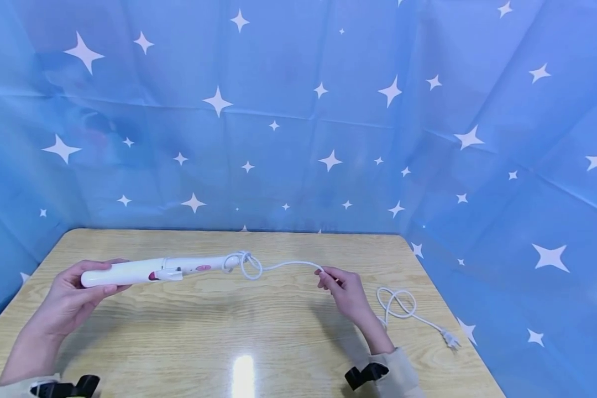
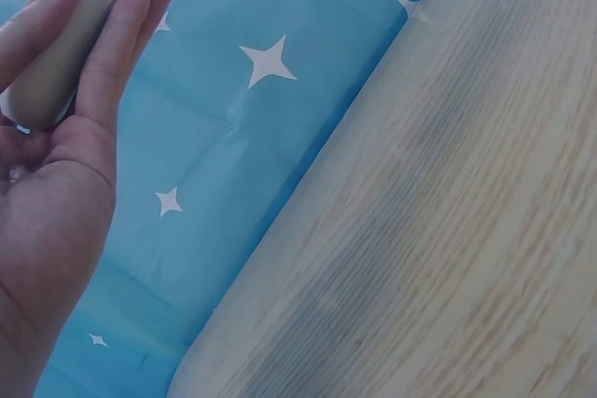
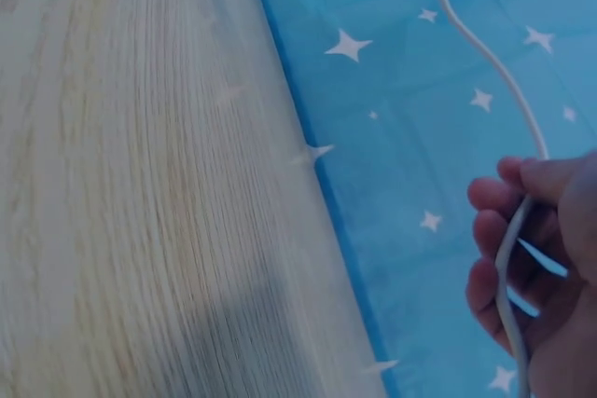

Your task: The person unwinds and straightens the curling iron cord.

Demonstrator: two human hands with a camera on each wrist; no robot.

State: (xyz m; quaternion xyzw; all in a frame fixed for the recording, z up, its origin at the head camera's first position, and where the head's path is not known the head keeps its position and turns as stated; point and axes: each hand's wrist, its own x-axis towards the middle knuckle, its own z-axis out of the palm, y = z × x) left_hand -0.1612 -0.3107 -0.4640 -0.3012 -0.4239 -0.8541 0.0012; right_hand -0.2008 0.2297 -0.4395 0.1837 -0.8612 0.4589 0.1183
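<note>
Above a wooden table (image 1: 219,326), the left hand (image 1: 66,304) is gripping a white hair iron (image 1: 134,271) by its thick end; the iron is stretching crosswise, its other end pointing toward the right hand (image 1: 348,293), which is pinching the white cord (image 1: 291,263), apart from the iron itself.

Backdrop: one creased blue sheet (image 1: 288,61), which we find behind the desk and along its left and right sides, printed with white four-pointed stars (image 1: 330,161) of mixed sizes; we note fold lines running up and across. Furniture: one pale wood-grain desk (image 1: 278,326), far corners rounded. Light: we record one bright white reflection (image 1: 243,376) on the desk's near part, plus soft grey shadows (image 1: 189,315).
</note>
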